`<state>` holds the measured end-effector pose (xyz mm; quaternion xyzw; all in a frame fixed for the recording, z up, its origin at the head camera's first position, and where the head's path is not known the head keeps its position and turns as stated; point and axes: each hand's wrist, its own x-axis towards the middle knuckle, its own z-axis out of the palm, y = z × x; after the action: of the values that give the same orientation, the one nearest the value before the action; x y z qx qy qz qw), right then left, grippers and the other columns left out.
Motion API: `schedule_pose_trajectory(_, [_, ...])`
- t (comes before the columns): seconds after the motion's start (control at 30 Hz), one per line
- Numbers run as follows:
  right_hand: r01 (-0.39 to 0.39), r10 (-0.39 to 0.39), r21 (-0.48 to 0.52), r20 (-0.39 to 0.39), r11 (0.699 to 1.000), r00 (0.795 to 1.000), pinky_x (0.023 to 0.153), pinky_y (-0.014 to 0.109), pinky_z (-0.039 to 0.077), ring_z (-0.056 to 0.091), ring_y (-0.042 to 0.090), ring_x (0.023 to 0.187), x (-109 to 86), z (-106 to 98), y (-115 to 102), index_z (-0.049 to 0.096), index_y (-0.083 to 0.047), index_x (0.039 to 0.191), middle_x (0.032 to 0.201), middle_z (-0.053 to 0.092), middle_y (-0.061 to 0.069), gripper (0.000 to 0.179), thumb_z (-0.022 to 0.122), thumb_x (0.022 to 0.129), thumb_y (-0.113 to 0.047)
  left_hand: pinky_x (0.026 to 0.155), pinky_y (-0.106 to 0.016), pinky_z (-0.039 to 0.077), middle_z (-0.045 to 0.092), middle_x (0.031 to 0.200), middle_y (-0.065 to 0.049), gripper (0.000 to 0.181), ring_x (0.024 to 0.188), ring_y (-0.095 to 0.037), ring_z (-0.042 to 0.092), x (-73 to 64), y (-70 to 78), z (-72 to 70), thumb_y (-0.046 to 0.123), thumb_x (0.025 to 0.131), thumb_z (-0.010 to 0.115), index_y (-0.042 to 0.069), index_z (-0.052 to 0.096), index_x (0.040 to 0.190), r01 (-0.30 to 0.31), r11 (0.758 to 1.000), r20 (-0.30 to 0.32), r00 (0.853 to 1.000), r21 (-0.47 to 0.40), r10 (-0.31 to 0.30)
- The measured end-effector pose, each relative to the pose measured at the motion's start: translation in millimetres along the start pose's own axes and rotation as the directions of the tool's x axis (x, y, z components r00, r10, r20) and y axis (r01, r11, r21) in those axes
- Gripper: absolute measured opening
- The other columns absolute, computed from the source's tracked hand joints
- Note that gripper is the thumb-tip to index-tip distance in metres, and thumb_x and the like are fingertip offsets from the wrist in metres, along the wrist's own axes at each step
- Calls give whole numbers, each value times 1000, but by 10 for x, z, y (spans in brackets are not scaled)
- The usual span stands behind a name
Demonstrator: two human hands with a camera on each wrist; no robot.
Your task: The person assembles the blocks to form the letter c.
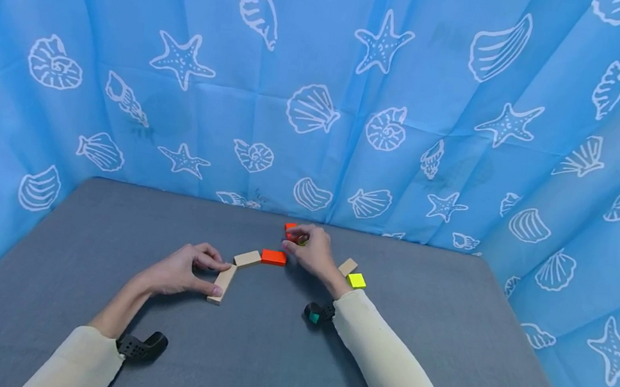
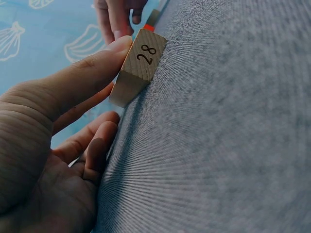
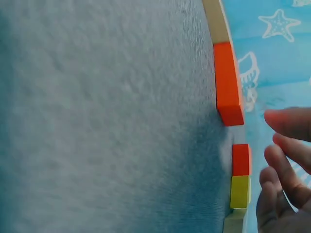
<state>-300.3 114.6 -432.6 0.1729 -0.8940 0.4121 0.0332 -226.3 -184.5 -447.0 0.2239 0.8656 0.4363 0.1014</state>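
**Bare wood on ribbed cloth**

The block marked 28 looks like bare, matt wood, with fine grain lines across its end face. The orange block and the yellow block have smooth faces. The grey table cover is matt cloth, its fine ribbed weave plain up close. The blue curtain looks like thin, creased fabric with a faint sheen. The cream right sleeve is soft, matt cloth; the black left wrist device looks like hard plastic.

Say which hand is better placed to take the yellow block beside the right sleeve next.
Right hand, probably: it looks empty and sits nearer that yellow block; the left hand pinches a wooden block.
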Motion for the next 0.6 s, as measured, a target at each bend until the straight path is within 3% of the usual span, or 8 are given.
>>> schedule_pose_trajectory(0.13, [-65, 64, -52, -33, 997, 997, 87, 41, 49, 58, 27, 100, 70, 2, 3, 73, -2, 122, 114, 68, 10, 34, 78, 91, -15, 94, -49, 41, 60, 120, -7, 54, 112, -28, 52, 0, -19, 4, 30, 79, 89, 9, 73, 126, -5, 1000, -2, 1000, 3, 5])
schedule_pose_trajectory(0.3, [-140, 136, -145, -33, 980, 990, 85, 39, 41, 49, 27, 102, 121, 9, 9, 72, -3, 124, 111, 60, 11, 39, 78, 91, -23, 94, -48, 41, 61, 119, -8, 53, 112, -28, 52, -1, -11, 7, 28, 80, 89, 8, 73, 126, -21, 1000, -6, 1000, 0, 21])
schedule_pose_trajectory(0.6, [-168, 170, -218, -9, 961, 985, 86, 41, 38, 45, 29, 103, 112, -48, 23, 73, -3, 123, 112, 57, 11, 36, 78, 90, -17, 95, -49, 41, 60, 121, -8, 52, 113, -28, 51, -11, 22, 3, 27, 81, 88, 8, 73, 126, -14, 1000, -2, 1000, -7, 14])
